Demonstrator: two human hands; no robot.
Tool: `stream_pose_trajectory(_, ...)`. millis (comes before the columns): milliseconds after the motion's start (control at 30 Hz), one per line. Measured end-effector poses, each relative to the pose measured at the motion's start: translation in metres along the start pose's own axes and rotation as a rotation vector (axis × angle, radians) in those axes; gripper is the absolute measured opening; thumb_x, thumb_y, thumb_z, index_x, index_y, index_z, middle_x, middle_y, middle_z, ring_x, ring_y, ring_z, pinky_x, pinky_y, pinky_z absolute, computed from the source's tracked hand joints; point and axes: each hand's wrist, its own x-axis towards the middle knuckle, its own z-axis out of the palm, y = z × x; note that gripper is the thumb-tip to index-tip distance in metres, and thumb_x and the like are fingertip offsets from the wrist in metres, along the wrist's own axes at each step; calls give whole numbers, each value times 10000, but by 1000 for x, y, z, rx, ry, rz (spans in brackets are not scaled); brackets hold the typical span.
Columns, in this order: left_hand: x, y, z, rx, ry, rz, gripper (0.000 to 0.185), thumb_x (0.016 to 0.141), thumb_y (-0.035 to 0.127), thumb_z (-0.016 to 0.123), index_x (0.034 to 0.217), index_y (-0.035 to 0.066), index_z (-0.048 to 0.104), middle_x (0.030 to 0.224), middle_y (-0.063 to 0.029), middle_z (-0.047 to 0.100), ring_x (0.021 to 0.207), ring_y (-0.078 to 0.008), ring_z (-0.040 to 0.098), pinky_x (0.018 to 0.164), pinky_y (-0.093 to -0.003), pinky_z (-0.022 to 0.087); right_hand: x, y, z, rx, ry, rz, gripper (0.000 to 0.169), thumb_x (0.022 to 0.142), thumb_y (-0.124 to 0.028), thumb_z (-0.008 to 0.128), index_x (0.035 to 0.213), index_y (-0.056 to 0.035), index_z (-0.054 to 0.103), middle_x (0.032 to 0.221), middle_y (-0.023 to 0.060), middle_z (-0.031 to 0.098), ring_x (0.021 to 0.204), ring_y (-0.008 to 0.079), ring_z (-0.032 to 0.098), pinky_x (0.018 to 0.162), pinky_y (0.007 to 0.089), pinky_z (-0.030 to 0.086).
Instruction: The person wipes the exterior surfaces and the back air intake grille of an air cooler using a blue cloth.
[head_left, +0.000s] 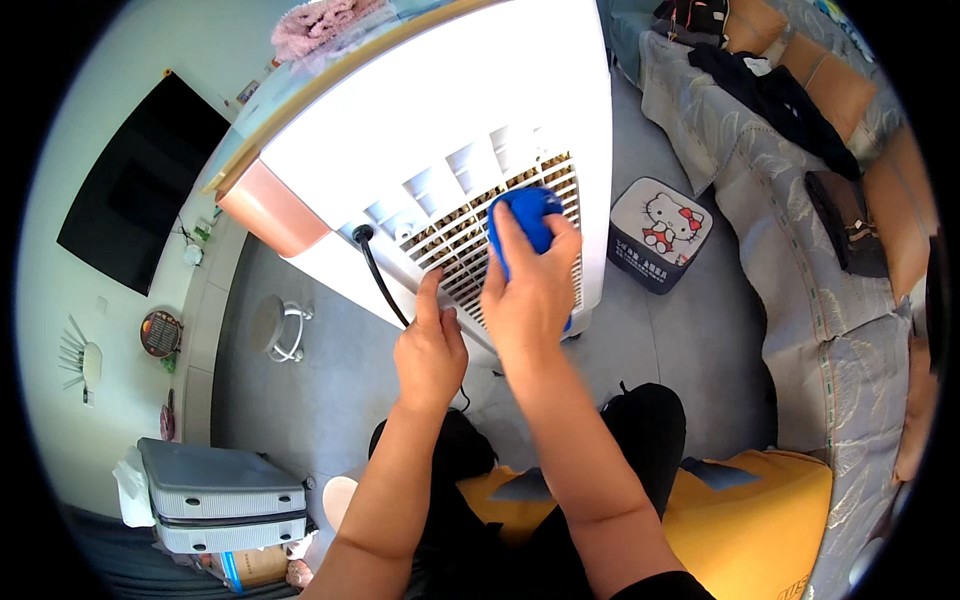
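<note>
Before me stands a white appliance that looks like an air cooler, its vent grille facing me. Brown honeycomb material shows behind the slats. My right hand holds a bunched blue cloth against the right part of the grille; a bit of blue also shows below, beside the wrist. My left hand is at the grille's lower left edge, index finger stretched out and the other fingers curled. Nothing shows in it. A black power cord leaves the appliance left of the grille and runs down behind this hand.
To the right, a storage box with a cartoon cat stands near a covered sofa. Leftward are a round wheeled stool and a grey suitcase. A yellow cushioned seat is beneath me. Pink fluffy fabric lies beyond the appliance.
</note>
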Motion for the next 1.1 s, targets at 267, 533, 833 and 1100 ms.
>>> stream_pose_trajectory(267, 7, 9, -21, 28, -41, 11, 449, 853, -24, 580, 1293, 52, 532, 630, -157, 614, 563, -329, 628, 551, -401, 495, 11, -4, -14, 4, 73, 0, 372, 817, -67, 699, 1175, -166, 697, 1181, 184, 497, 972, 347, 589, 788, 391, 527)
stream_pose_trajectory(533, 13, 19, -16, -71, 63, 114, 637, 860, -31, 628, 1443, 38, 381, 663, -94, 614, 553, -224, 626, 541, -311, 496, -2, 4, -18, 19, -183, -58, 462, 780, -48, 713, 1220, -171, 652, 1233, 216, 483, 977, 374, 611, 776, 425, 527)
stream_pose_trajectory(833, 6, 16, 1, 31, 34, 21, 746, 843, 22, 648, 1502, 68, 301, 652, -90, 619, 557, -272, 630, 525, -375, 500, -13, 21, -7, -30, -144, -43, 463, 792, -71, 720, 1227, -221, 663, 1214, 202, 487, 1061, 391, 573, 856, 414, 516)
stream_pose_trajectory(1100, 14, 26, 1, 21, 54, 56, 687, 852, 12, 634, 1463, 45, 322, 596, -78, 558, 510, -269, 601, 493, -370, 471, 35, 32, -16, -25, 115, 180, 419, 833, -83, 687, 1236, -195, 657, 1244, 204, 477, 1023, 373, 599, 834, 419, 528)
